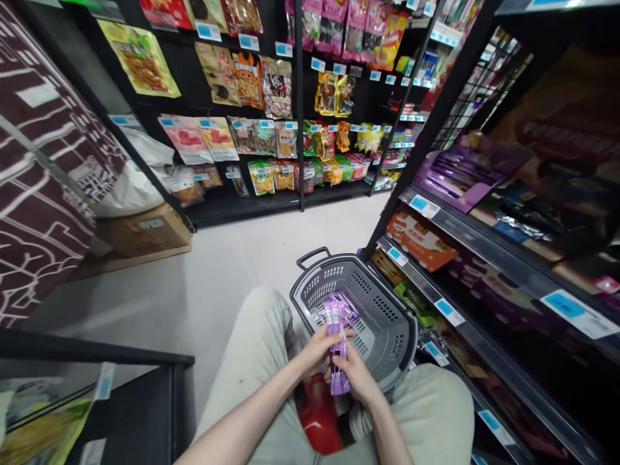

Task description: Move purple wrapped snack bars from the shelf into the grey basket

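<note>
Several purple packets (340, 382): slim, bunched lengthwise between the hands; upper ends overlap the basket opening in view; exact count can't tell.
Left hand (316, 347): closed round the bunch, higher up.
Right hand (357, 371): also grasping the bunch, lower down, thumb across the front.
Basket (387, 313): grey plastic, slotted walls, on the floor (217, 278) just beyond the knees, next to the right-hand shelf.
Loose packets (352, 305): purple, small pile inside the basket, partly hidden by the held bunch.
Legs (254, 342): pale trousers, bent knees spread either side of the hands.
Red item (317, 416): between the legs, can't tell what.
Right-hand shelf (508, 239): purple packs (450, 177) on upper level, orange box (416, 237) below, blue-and-white price tags along edges.
Back rack (299, 161): rows of hanging snack bags (249, 77).
Cardboard box (150, 234): left, on floor.
</note>
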Motion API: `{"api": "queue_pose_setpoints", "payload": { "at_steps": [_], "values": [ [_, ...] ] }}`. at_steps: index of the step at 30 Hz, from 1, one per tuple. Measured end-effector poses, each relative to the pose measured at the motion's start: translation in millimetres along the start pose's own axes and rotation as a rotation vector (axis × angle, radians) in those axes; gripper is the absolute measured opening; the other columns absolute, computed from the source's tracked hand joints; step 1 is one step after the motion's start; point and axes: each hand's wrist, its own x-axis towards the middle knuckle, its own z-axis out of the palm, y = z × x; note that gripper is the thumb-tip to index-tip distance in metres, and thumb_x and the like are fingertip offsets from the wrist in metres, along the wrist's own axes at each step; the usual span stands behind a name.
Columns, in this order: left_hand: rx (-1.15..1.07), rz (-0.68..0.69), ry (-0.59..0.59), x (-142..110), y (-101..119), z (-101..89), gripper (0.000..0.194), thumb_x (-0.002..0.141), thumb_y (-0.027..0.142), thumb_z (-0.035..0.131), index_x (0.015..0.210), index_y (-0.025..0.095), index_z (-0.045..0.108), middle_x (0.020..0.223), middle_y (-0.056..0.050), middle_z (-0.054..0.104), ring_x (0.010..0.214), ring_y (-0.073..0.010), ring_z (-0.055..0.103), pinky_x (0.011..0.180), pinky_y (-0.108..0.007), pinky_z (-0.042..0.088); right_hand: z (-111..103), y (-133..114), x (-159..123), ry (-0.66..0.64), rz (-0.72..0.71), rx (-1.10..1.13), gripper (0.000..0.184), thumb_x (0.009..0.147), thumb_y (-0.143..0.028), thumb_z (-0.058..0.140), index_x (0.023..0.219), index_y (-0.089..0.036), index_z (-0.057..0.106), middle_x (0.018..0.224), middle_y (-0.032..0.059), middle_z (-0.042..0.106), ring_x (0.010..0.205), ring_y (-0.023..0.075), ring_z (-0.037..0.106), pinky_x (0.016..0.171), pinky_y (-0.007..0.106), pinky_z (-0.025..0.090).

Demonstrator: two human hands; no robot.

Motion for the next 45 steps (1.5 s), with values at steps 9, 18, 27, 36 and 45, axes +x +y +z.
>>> {"api": "queue_pose_setpoints", "payload": {
  "at_steps": [9,18,27,36,45],
  "values": [
    [-0.02,0.096,0.147,-2.6,6.3,-1.2,0.032,0.066,0.032,0.069,0.084,0.007,0.06,0.078,-0.009,0.067,0.056,-0.0116,0.058,0.051,-0.02,0.043,-4.7,-6.1,0.5,-0.093,-0.044,0.042,0.041,0.064,-0.042,0.07,0.095,-0.02,0.056,0.078,-0.0003,0.058,0.067,0.0142,0.057,0.063,0.027,0.046],
    [-0.188,0.146,0.208,5.6,2.7,-7.0,0.035,0.061,0.03,0.072,0.086,0.012,0.054,0.078,-0.005,0.066,0.073,-0.018,0.064,0.071,-0.031,0.051,-23.7,2.9,15.9,0.025,-0.246,-0.373,0.026,0.068,-0.037,0.064,0.084,-0.016,0.061,0.077,0.0029,0.062,0.07,0.0162,0.057,0.066,0.028,0.045],
    [-0.183,0.174,0.229,4.4,8.4,-5.9,0.038,0.059,0.026,0.075,0.088,0.012,0.054,0.083,-0.006,0.067,0.073,-0.0181,0.064,0.068,-0.029,0.05,-17.7,-5.3,7.7,0.21,-0.353,-0.739,0.015,0.078,-0.03,0.053,0.082,-0.017,0.06,0.074,0.0027,0.063,0.064,0.016,0.056,0.061,0.026,0.04],
    [0.059,0.218,0.231,2.8,4.0,-7.8,0.041,0.058,0.025,0.077,0.089,0.011,0.055,0.085,-0.009,0.068,0.073,-0.0209,0.065,0.068,-0.029,0.05,-24.1,9.0,18.4,0.088,-0.29,-0.479,0.027,0.073,-0.043,0.054,0.071,-0.017,0.051,0.059,-0.002,0.048,0.055,0.0115,0.041,0.053,0.023,0.033],
    [-0.086,0.245,0.34,3.7,7.5,-15.2,0.032,0.065,0.031,0.07,0.087,0.009,0.06,0.08,-0.009,0.068,0.07,-0.0198,0.064,0.066,-0.029,0.051,-14.2,-2.5,18.0,0.013,-0.258,-0.381,0.034,0.065,-0.047,0.064,0.063,-0.016,0.052,0.057,-0.0022,0.049,0.055,0.0106,0.043,0.053,0.022,0.036]
  ]
}}
